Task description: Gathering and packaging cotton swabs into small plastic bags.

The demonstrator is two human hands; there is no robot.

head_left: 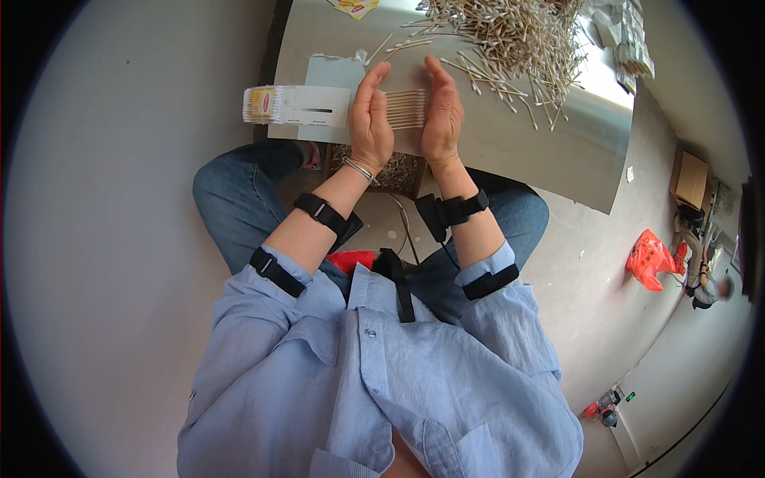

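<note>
A neat bundle of cotton swabs (406, 109) lies on the grey board (510, 147) between my two hands. My left hand (369, 119) presses its flat palm against the bundle's left ends. My right hand (443, 111) presses against the right ends, fingers straight and together. A big loose heap of cotton swabs (514, 36) covers the board's far right part. A filled pack of swabs with a white label (295, 105) lies just left of my left hand, beside a pale blue sheet (335, 72).
I sit with jeans-clad knees under the board. A box of swabs (394, 171) shows under the board's near edge. Small packets (629, 40) lie at the far right. On the floor to the right are an orange bag (652, 259), a cardboard box (692, 179) and another person (705, 291).
</note>
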